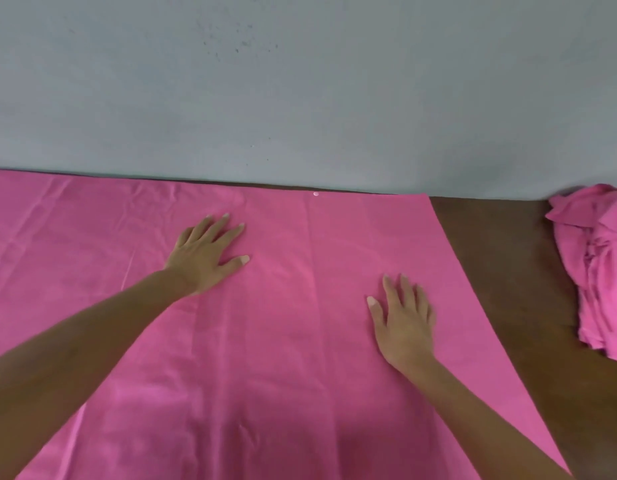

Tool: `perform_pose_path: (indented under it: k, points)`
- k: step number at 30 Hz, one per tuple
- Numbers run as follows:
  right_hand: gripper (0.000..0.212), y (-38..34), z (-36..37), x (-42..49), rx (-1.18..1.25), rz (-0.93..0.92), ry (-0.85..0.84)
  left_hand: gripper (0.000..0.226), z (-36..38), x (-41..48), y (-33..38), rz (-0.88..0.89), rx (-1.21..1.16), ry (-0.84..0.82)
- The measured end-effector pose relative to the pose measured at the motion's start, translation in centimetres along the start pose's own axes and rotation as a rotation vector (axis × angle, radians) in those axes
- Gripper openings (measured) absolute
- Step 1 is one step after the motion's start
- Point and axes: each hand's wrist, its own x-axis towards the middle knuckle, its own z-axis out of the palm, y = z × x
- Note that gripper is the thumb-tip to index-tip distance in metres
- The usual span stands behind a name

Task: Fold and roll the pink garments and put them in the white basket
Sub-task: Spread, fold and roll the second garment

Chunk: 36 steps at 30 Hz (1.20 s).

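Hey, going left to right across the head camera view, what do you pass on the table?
Left hand flat on the spread pink fabric garment → small white button → right hand → bare dark brown wooden table → crumpled pile of pink garments.

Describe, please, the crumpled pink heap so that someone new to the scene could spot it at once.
Start at the brown table against the grey wall. A pink garment lies spread flat across most of it, under the left hand and right hand. Past the bare wood, at the view's right edge, sits the heap: also pink, but bunched and wrinkled, touched by neither hand.
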Motion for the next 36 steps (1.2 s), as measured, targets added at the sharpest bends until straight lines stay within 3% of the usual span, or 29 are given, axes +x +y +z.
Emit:
perform_pose_path:
  k: [7, 12, 17, 26, 29, 32, 36]
  points:
    - [0.078, 1.0, -1.0, 1.2, -0.011, -0.02, -0.063, 0.085, -0.6, 1.0, 0.3, -0.024, -0.02, -0.026]
    - [0.11, 2.7, -1.1, -1.7, 0.054, -0.031, 0.01, 0.079, -1.3, 1.2, 3.2, 0.08, -0.076, 0.01]
    - [0.104, 6.3, -1.3, -6.1, 0.071, 0.019, 0.009, 0.101, -1.4, 2.3, 8.6, 0.207, -0.093, -0.003]
    - [0.081, 14.4, -2.0, -14.5, 0.035, 0.137, 0.064, 0.104, -0.5, 2.2, 21.8, 0.466, -0.104, -0.081]
    - [0.078, 16.5, -2.0, -16.9, 0.057, 0.166, 0.079, 0.097, 0.3, 1.8, 25.6, 0.553, -0.086, -0.109]
    - [0.078, 18.8, -2.0, -19.1, 0.093, 0.206, 0.081, 0.069, 1.0, 1.6, 29.7, 0.641, -0.04, -0.119]
    - [0.078, 21.3, -1.6, -21.4, 0.136, 0.24, 0.103, 0.061, 1.2, 1.6, 34.6, 0.71, -0.025, -0.132]
